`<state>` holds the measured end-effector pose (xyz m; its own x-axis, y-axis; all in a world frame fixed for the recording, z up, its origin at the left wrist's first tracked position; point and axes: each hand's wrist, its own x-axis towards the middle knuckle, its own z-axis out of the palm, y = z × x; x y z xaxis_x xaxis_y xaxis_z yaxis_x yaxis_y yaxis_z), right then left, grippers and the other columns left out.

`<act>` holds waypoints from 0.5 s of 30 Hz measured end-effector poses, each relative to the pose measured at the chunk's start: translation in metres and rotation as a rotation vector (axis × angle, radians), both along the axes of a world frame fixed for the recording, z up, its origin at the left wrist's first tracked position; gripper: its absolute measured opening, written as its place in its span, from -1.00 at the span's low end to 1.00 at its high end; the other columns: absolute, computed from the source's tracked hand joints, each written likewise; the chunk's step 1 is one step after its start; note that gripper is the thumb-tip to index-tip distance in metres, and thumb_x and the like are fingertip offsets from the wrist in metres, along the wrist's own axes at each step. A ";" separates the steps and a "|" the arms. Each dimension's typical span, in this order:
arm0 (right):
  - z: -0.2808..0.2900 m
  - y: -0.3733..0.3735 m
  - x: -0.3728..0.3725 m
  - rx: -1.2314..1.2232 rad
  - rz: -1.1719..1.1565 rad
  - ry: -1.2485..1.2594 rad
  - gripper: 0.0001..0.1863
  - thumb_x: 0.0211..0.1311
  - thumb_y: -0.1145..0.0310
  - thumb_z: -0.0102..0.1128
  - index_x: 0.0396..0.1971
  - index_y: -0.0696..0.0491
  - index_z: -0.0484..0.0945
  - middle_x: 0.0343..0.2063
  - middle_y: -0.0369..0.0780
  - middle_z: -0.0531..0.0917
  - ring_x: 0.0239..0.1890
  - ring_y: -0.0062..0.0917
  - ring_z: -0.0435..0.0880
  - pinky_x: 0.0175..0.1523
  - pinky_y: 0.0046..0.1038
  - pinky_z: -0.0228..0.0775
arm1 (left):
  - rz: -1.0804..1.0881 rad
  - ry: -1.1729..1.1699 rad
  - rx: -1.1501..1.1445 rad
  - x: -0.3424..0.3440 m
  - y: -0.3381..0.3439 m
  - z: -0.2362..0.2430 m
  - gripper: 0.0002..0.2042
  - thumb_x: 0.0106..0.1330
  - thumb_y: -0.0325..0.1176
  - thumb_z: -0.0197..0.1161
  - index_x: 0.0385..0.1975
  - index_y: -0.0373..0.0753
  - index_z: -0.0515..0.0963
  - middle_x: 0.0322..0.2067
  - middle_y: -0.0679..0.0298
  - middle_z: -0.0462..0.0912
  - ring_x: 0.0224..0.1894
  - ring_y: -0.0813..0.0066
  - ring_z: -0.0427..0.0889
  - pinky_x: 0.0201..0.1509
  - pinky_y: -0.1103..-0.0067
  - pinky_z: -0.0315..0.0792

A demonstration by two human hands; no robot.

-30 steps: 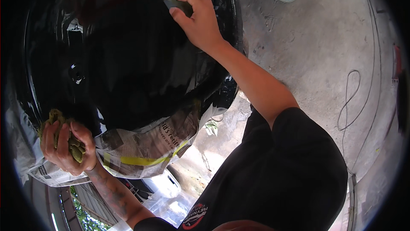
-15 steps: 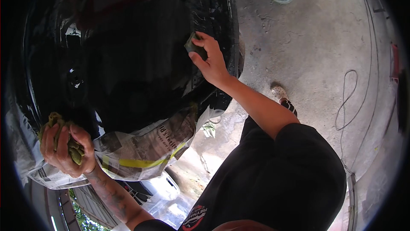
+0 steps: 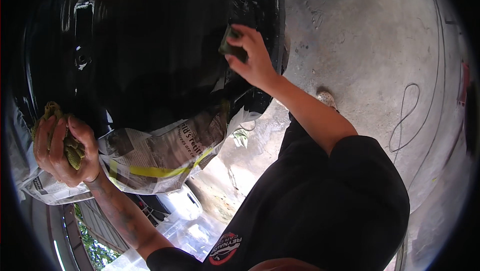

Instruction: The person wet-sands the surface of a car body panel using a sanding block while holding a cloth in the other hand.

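"One broad black panel (image 3: 150,61) fills the left and far parts of the scene. How do we read it?"

"As stiff and heavy, with a glossy, probably slick finish that could mark. We would brace it with a flat palm, not grip it."

"And along its near edge?"

"Newspaper (image 3: 165,143) with a yellow strip (image 3: 155,172) across it. We judge it thin and easily torn, so we would not pull there."

"Where do we find the cloth (image 3: 73,156)?"

"At the panel's near left corner, bunched in the left hand (image 3: 70,146). The fingers curl over it and the thumb closes from the right. We expect it light, soft and squashy, so a whole-hand grasp suits it."

"And the smallest piece?"

"The dark green block (image 3: 229,46), on the panel's right side, farther off than the cloth. The right hand (image 3: 255,56) pinches it, fingers at the far edge, thumb at the near. We guess it is light with slight give; opposite edges give the best hold. With the blur, we cannot tell whether it touches the panel."
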<state>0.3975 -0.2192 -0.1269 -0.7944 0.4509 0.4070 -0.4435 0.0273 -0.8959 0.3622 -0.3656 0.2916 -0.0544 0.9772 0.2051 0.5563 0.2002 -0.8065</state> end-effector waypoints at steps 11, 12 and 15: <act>0.010 -0.025 0.047 0.282 0.021 0.160 -0.44 -0.11 0.39 0.48 -0.01 -0.14 0.51 0.20 -0.19 0.46 0.12 -0.15 0.46 0.17 -0.07 0.33 | -0.004 0.031 -0.029 -0.002 0.007 0.004 -0.81 0.14 -0.49 0.50 -0.28 -0.19 0.64 -0.26 0.28 0.76 -0.23 0.34 0.75 -0.11 0.44 0.56; 0.025 -0.029 0.050 0.283 0.027 0.166 -0.44 -0.11 0.39 0.48 -0.01 -0.14 0.51 0.20 -0.19 0.46 0.12 -0.15 0.46 0.17 -0.07 0.33 | 0.000 0.034 -0.026 -0.003 0.006 0.004 -0.80 0.14 -0.48 0.51 -0.28 -0.17 0.65 -0.26 0.29 0.76 -0.23 0.35 0.75 -0.12 0.46 0.56; 0.060 -0.033 0.054 0.329 0.026 0.333 -0.46 -0.21 0.31 0.55 -0.10 -0.29 0.60 0.20 -0.34 0.47 0.10 -0.23 0.48 0.10 -0.14 0.38 | 0.007 0.027 -0.023 -0.004 0.007 0.003 -0.79 0.11 -0.46 0.52 -0.29 -0.13 0.66 -0.25 0.33 0.76 -0.25 0.37 0.75 -0.15 0.49 0.54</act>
